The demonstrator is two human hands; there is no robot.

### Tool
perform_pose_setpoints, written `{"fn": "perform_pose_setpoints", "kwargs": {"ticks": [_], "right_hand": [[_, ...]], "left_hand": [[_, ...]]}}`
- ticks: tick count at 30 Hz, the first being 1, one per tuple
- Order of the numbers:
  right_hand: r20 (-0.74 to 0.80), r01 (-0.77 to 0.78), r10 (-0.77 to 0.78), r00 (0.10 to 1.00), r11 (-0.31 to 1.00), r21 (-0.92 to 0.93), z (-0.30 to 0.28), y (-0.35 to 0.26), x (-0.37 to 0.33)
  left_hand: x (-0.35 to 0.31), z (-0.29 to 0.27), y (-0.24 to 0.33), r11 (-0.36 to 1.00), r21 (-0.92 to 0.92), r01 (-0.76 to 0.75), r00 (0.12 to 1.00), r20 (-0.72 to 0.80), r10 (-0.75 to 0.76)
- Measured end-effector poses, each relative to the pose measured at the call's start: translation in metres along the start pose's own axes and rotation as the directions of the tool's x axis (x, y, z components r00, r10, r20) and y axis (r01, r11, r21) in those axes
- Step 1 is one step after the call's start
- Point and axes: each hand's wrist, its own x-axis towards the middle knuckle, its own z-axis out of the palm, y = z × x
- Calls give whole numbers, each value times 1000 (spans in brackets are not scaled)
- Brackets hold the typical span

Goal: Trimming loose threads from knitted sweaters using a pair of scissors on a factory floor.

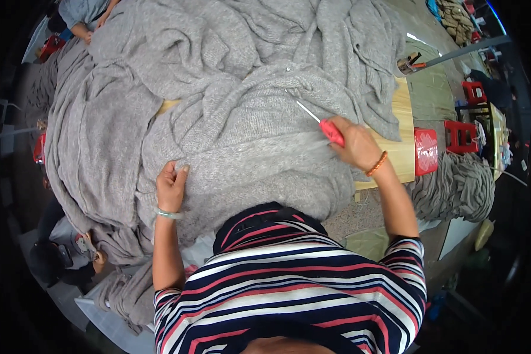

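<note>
Heaped in front of me lies grey knitted fabric [236,141], spread in folds over most of the table. My left hand [170,187] is closed on that fabric, thumb and fingers pinching it at the near left. In my right hand [355,144] is a needle tool with a red handle [331,132] and a thin straight metal shaft. The shaft points away and to the left, above the fabric; its fine tip is too small to make out. My fingers wrap round the back of the handle.
The pale wooden tabletop [404,115] shows at the right. Beyond it stand a red stool [426,151] and a bundle of grey fabric [454,186]. A tool holder [409,64] sits at the far right edge. Other people work at the far left [85,29] and near left [59,259].
</note>
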Motion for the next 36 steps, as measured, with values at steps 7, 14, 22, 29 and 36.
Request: {"fn": "perform_pose_setpoints", "kwargs": {"ticks": [7,14,22,29,36], "right_hand": [[-115,55,-44,992,994,90,-14,-12,-19],[-6,138,-138,990,988,74,-18,-44,-40],[197,182,-171,965,983,-39,-7,-59,-52],[230,211,-185,955,973,-91,5,-81,-20],[308,215,-177,935,972,-94,-2,-83,-13]], "left_hand": [[-27,41,78,655,641,-401,771,-150,619],[-11,135,74,265,642,-719,662,518,543],[28,129,28,252,732,-633,765,540,352],[23,128,25,281,714,-641,758,533,376],[12,116,27,339,715,-611,787,501,361]]}}
